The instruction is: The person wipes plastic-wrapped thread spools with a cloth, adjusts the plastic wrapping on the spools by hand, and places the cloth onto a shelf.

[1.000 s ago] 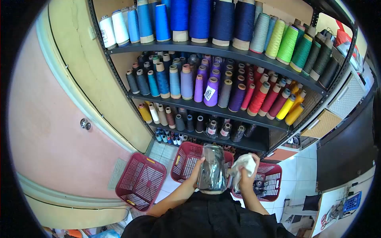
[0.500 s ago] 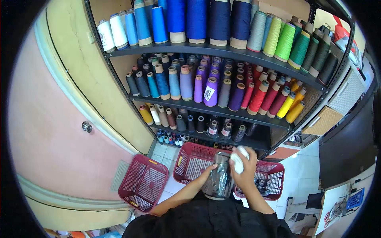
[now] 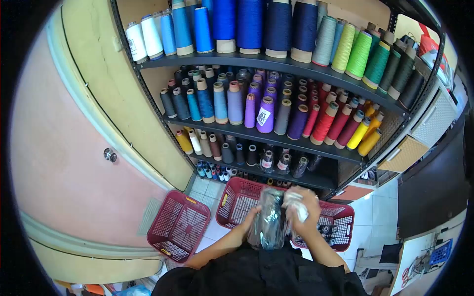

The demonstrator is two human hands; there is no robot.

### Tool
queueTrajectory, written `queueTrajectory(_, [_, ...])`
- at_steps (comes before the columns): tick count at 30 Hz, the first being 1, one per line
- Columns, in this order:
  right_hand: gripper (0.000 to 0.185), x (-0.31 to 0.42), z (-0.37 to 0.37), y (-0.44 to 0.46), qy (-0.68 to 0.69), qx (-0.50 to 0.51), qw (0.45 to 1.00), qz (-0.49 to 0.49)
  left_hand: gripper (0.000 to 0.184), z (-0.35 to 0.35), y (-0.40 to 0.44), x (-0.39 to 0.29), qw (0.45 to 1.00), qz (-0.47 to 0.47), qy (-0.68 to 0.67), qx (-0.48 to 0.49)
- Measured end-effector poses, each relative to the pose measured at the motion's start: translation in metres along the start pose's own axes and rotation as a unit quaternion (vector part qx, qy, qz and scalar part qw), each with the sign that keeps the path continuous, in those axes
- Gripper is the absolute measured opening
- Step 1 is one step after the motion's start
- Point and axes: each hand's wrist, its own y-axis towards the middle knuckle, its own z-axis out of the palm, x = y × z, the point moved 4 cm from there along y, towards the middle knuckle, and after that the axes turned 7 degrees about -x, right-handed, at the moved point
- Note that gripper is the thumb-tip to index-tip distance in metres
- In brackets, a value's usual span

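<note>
A dark thread cone (image 3: 268, 224) in shiny clear plastic wrap stands upright close against my black shirt. My left hand (image 3: 251, 218) grips it along its left side, with the fingertips partly hidden by the cone. Just right of the cone, my right hand (image 3: 308, 209) is closed around a crumpled white cloth (image 3: 295, 202). Motion smears the cloth and fingers a little. Whether the cloth touches the wrap, I cannot tell.
Ahead is a black metal shelf (image 3: 276, 61) with rows of coloured thread cones. Below it are red plastic baskets on the tiled floor: one at left (image 3: 178, 224), one in the middle (image 3: 237, 197), and one at right (image 3: 345, 222) with dark spools. A door (image 3: 74, 148) stands left.
My right hand and the white cloth have shifted slightly, and the cloth looks more bunched. The cone's top has tipped slightly left. The whole view has moved a little.
</note>
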Motion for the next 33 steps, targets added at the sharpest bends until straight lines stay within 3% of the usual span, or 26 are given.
queueTrajectory(1, [0.015, 0.016, 0.006, -0.008, 0.014, 0.072, 0.993, -0.094, 0.061, 0.003, 0.002, 0.0, 0.994, -0.004, -0.103, -0.044])
queueTrajectory(3, [0.02, 0.043, 0.028, -0.016, 0.032, 0.198, 0.967, -0.156, 0.065, 0.004, -0.001, -0.006, 0.987, -0.034, -0.157, 0.021])
queueTrajectory(4, [0.028, 0.041, 0.029, -0.017, 0.036, 0.212, 0.961, -0.173, 0.07, 0.002, -0.007, -0.004, 0.994, -0.035, -0.106, -0.018])
queueTrajectory(7, [0.022, 0.017, 0.023, 0.003, -0.004, 0.13, 0.984, -0.123, 0.073, 0.007, -0.011, 0.002, 0.997, -0.03, -0.002, -0.073])
queueTrajectory(8, [0.019, 0.008, 0.017, 0.016, -0.03, 0.104, 0.988, -0.108, 0.07, 0.017, -0.018, 0.006, 0.995, -0.066, -0.045, -0.066])
queueTrajectory(9, [0.016, -0.002, 0.013, 0.024, -0.03, 0.039, 0.998, -0.044, 0.069, 0.027, -0.018, 0.012, 0.984, -0.1, -0.1, 0.105])
queueTrajectory(11, [0.014, -0.017, 0.005, 0.031, 0.024, -0.009, 0.999, 0.032, 0.077, 0.023, -0.016, 0.015, 0.986, -0.065, -0.069, 0.14])
queueTrajectory(12, [0.013, -0.016, 0.001, 0.024, 0.027, -0.045, 0.999, 0.015, 0.077, 0.028, -0.016, 0.009, 0.985, -0.063, -0.067, 0.143])
queueTrajectory(14, [0.017, 0.015, 0.0, 0.009, 0.058, 0.044, 0.994, -0.079, 0.076, 0.024, -0.011, -0.004, 0.995, -0.024, -0.092, -0.01])
queueTrajectory(15, [0.019, 0.03, 0.005, -0.001, 0.056, 0.113, 0.985, -0.118, 0.072, 0.027, -0.002, -0.014, 0.997, 0.036, -0.07, 0.018])
queueTrajectory(17, [0.022, 0.054, 0.023, -0.014, 0.033, 0.248, 0.948, -0.195, 0.071, 0.021, -0.004, -0.01, 0.989, 0.027, -0.135, 0.057])
queueTrajectory(19, [0.021, 0.037, 0.029, -0.021, 0.069, 0.245, 0.947, -0.194, 0.07, 0.017, -0.007, -0.008, 0.982, 0.022, -0.167, 0.089])
queueTrajectory(21, [0.024, 0.01, 0.023, -0.008, 0.008, 0.126, 0.985, -0.114, 0.071, 0.014, -0.006, -0.007, 0.998, 0.06, -0.003, -0.032])
queueTrajectory(22, [0.026, -0.006, 0.019, -0.002, 0.031, 0.034, 0.999, -0.01, 0.074, 0.011, -0.008, 0.0, 0.998, 0.018, -0.057, -0.024])
queueTrajectory(23, [0.024, -0.031, 0.018, 0.001, 0.063, 0.001, 0.995, 0.076, 0.07, 0.015, -0.014, 0.004, 0.989, -0.005, -0.135, 0.066])
queueTrajectory(25, [0.024, -0.047, 0.013, -0.012, 0.163, -0.071, 0.96, 0.219, 0.069, 0.022, -0.014, 0.003, 0.993, -0.052, -0.11, -0.009])
queueTrajectory(26, [0.027, -0.044, 0.014, -0.021, 0.193, -0.073, 0.948, 0.244, 0.068, 0.024, -0.014, -0.002, 0.994, -0.022, -0.064, -0.087])
queueTrajectory(30, [0.029, -0.038, 0.014, -0.043, 0.133, -0.078, 0.966, 0.206, 0.069, 0.016, -0.003, 0.006, 0.991, -0.011, 0.052, -0.125])
queueTrajectory(31, [0.029, -0.042, 0.013, -0.042, 0.133, -0.079, 0.967, 0.202, 0.066, 0.015, 0.007, 0.011, 0.994, 0.027, 0.07, -0.08])
queueTrajectory(33, [0.028, -0.052, 0.008, -0.045, 0.137, -0.103, 0.959, 0.226, 0.059, 0.026, 0.005, 0.006, 0.977, 0.076, 0.155, -0.123])
